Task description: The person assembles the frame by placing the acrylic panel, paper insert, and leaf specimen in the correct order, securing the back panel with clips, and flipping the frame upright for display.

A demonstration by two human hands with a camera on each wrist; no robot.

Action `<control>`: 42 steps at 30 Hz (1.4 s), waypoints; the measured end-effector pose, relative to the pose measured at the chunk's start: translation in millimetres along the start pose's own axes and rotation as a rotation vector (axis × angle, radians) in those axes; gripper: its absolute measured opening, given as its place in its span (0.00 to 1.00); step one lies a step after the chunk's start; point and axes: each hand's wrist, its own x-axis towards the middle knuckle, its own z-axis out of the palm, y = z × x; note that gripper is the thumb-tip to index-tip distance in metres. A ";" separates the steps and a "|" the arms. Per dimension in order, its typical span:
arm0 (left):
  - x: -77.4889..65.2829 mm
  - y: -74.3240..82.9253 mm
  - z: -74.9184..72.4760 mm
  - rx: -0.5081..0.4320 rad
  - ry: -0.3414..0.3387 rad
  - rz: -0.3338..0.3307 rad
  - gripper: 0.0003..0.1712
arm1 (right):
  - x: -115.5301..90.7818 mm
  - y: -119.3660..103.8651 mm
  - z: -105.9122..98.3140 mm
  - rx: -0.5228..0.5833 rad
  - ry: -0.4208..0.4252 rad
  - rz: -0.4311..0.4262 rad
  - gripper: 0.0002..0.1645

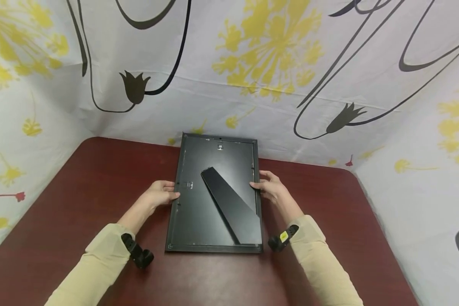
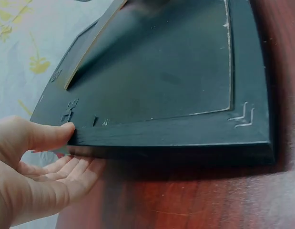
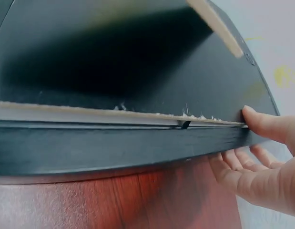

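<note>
A black picture frame [image 1: 199, 212] shows its back in the head view, with its easel stand [image 1: 233, 208] slanting diagonally across the backing board. On the left side, my left hand [image 1: 161, 193] grips the frame's edge, thumb on top and fingers beneath, as the left wrist view also shows. My right hand [image 1: 270, 187] grips the opposite edge the same way. In the right wrist view the right thumb [image 3: 264, 125] presses near the board's rough edge, which stands slightly proud of the frame border. The face of the picture frame is hidden underneath.
The dark red wooden table [image 1: 80, 204] lies under the picture frame. Behind it and at both sides hangs a white sheet [image 1: 199, 51] with yellow and grey flower prints. Wrist cameras [image 1: 137, 251] are strapped on both forearms.
</note>
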 end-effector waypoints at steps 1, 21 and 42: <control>0.1 0.5 -0.6 0.011 -0.003 -0.001 0.33 | -0.7 0.7 -1.2 0.010 -0.003 -0.003 0.42; -0.4 37.5 -13.9 0.040 -0.030 0.192 0.36 | -23.6 -32.2 -31.3 0.110 -0.018 -0.142 0.40; -5.1 45.5 -2.0 0.140 0.188 0.496 0.33 | -34.4 -56.4 -49.1 0.382 -0.079 -0.375 0.42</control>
